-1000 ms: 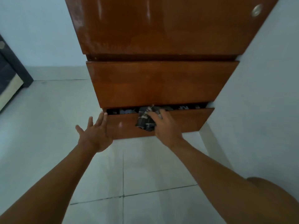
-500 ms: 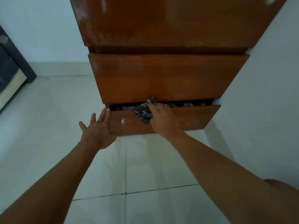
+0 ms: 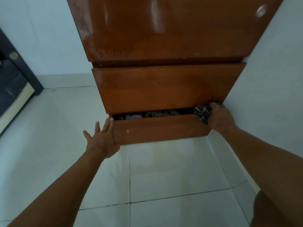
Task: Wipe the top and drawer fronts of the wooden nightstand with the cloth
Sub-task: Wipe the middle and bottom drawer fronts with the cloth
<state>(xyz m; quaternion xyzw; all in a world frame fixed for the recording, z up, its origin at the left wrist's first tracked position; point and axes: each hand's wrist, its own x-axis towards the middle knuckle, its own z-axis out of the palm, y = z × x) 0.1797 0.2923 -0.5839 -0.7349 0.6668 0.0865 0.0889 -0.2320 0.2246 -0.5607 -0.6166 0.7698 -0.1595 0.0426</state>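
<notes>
The wooden nightstand point(image 3: 164, 35) fills the upper middle, seen from above. Its upper drawer front point(image 3: 162, 87) is closed. The lower drawer point(image 3: 160, 130) stands slightly pulled out, with dark patterned fabric showing in the gap. My right hand point(image 3: 220, 117) presses a dark checked cloth point(image 3: 202, 113) against the right end of the lower drawer's top edge. My left hand point(image 3: 102, 138) is flat with fingers spread, its fingertips touching the lower drawer's left end.
A white wall point(image 3: 270, 79) runs close along the nightstand's right side. Pale floor tiles point(image 3: 164, 174) lie in front. A dark piece of furniture point(image 3: 14, 82) stands at the far left. A small round metal object point(image 3: 261, 10) lies on the nightstand top.
My right hand has slid the cloth from the middle of the lower drawer's top edge to its right end. My left hand has stayed at the drawer's left end.
</notes>
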